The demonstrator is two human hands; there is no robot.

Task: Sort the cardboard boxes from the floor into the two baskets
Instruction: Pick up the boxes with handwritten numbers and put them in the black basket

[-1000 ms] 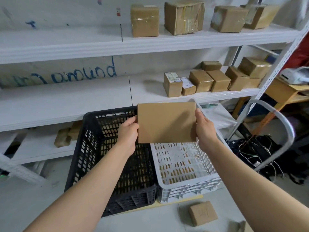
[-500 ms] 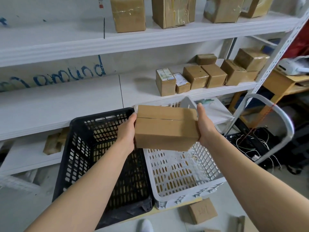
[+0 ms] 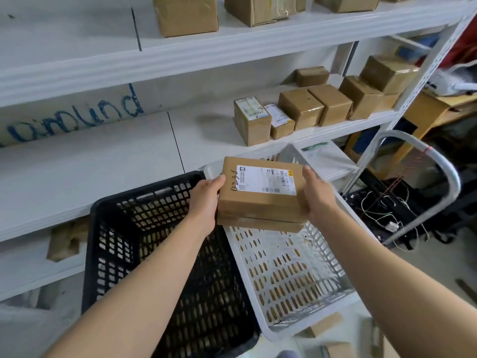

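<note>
In front of me stands a white shelf rack [image 3: 103, 161], its perforated upright [image 3: 433, 63] slanting at my right. On the middle board sits a row of brown parcels [image 3: 300, 108], the nearest one [image 3: 251, 122] with a printed label on top. Bigger parcels [image 3: 185, 14] stand on the board above. Blue handwriting [image 3: 77, 120] runs along the back panel. To my right a bent metal tube handle [image 3: 449, 177] arches over tangled thin wires [image 3: 382, 210], a wooden counter [image 3: 426, 109] behind.

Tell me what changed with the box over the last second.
The box was tipped over in place: its plain face showed before, now its label faces up. The left hand and right hand still grip its two sides, above the white basket. It and the black basket stayed put.
</note>
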